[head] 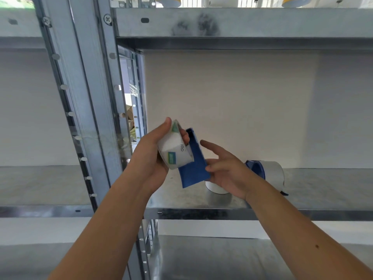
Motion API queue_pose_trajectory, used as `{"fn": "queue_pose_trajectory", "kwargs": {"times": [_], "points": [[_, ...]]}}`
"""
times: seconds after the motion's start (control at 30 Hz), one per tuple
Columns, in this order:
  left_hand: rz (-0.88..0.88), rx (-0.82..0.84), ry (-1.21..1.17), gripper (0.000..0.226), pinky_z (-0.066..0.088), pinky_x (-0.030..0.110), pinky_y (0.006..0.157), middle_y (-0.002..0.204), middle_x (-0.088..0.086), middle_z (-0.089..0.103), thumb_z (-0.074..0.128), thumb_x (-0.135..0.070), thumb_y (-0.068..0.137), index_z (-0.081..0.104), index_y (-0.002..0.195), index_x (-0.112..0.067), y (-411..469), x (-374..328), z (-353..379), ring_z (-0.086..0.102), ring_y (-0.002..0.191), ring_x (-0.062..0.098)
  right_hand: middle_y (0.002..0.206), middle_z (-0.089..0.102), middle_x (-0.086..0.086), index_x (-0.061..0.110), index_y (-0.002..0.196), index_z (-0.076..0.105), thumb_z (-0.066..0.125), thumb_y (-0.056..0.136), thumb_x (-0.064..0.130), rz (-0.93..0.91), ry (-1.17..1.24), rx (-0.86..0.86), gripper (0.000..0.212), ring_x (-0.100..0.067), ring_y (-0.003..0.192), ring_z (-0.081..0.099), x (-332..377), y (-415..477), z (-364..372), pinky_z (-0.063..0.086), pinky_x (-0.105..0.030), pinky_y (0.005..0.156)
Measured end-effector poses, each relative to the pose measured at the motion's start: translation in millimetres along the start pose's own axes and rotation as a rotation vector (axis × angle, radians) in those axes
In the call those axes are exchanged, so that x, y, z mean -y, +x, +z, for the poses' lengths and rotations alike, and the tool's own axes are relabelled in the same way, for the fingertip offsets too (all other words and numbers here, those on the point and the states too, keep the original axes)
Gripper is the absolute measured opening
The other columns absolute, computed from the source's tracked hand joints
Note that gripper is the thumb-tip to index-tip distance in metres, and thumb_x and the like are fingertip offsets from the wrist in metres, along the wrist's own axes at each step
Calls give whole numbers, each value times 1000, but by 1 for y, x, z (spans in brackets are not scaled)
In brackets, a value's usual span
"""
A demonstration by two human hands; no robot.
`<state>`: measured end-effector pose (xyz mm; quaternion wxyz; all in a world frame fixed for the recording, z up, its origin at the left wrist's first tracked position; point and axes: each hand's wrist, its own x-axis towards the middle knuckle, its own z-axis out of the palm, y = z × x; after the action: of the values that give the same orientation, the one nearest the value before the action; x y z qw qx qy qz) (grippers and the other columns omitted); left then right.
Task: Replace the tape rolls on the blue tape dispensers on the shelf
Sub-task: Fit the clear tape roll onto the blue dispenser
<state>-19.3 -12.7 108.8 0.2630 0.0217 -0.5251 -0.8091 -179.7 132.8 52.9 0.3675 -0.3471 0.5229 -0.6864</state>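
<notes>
My left hand [153, 156] grips a white tape roll [174, 152] with a green label, held against the top of a blue tape dispenser [194, 166] that is lifted above the metal shelf [181, 199]. My right hand [226, 170] holds the dispenser's lower edge between thumb and fingers, with the index finger stretched out. A second blue dispenser [256, 168] loaded with a white roll [272, 171] lies on the shelf to the right. Another white roll [216, 187] stands on the shelf, partly hidden behind my right hand.
A grey metal upright [94, 110] with screw holes stands to the left. The upper shelf beam [242, 23] runs overhead, and a lower shelf [212, 257] lies below. A white wall closes the back.
</notes>
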Motion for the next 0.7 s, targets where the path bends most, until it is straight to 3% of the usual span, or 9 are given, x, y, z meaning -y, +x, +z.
{"fn": "queue_pose_trajectory", "kwargs": {"times": [0.1, 0.23, 0.37, 0.43, 0.5, 0.6, 0.7], "points": [[29, -53, 19, 32, 58, 38, 81, 86, 8, 76, 63, -41, 98, 79, 87, -16, 9, 5, -1, 72, 78, 22, 128, 69, -30, 27, 151, 45, 68, 84, -17, 0, -72, 10, 83, -42, 121, 67, -6, -5, 4, 53, -52, 106], [28, -184, 27, 33, 56, 40, 82, 90, 11, 76, 66, -43, 97, 79, 88, -15, 22, 14, 0, 71, 75, 25, 125, 71, -28, 18, 156, 40, 65, 86, -22, 23, -64, -86, 84, -42, 123, 66, -17, -8, 15, 52, -53, 107], [-92, -360, 264, 34, 61, 31, 54, 64, 2, 78, 71, -53, 90, 73, 85, -19, 34, 38, 1, 76, 55, 22, 118, 72, -32, 0, 148, 46, 63, 85, -26, 44, 240, -110, 70, -38, 110, 73, -24, -5, 31, 62, -42, 92], [-114, -395, 308, 35, 58, 28, 46, 62, -1, 77, 71, -58, 86, 72, 86, -23, 39, 47, -5, 75, 51, 17, 111, 75, -31, -4, 143, 49, 63, 83, -28, 61, 292, -148, 66, -37, 101, 75, -24, -2, 34, 64, -40, 86], [-129, -384, 380, 43, 57, 26, 47, 65, -3, 78, 69, -64, 81, 73, 89, -22, 44, 53, -13, 76, 54, 16, 116, 72, -33, -8, 141, 48, 59, 85, -29, 103, 360, -165, 60, -39, 104, 74, -25, 1, 35, 65, -41, 84], [-151, -380, 471, 47, 56, 24, 48, 64, -3, 78, 70, -65, 78, 74, 87, -19, 49, 63, -21, 76, 55, 14, 129, 66, -34, -13, 136, 50, 53, 89, -27, 186, 406, -176, 49, -44, 121, 66, -32, 5, 37, 60, -43, 96], [-189, -410, 452, 45, 58, 28, 55, 67, 1, 79, 77, -60, 76, 76, 88, -17, 54, 73, -30, 77, 59, 19, 129, 67, -30, -12, 127, 60, 53, 91, -25, 253, 399, -170, 39, -40, 123, 65, -45, 10, 41, 55, -43, 102]]}}
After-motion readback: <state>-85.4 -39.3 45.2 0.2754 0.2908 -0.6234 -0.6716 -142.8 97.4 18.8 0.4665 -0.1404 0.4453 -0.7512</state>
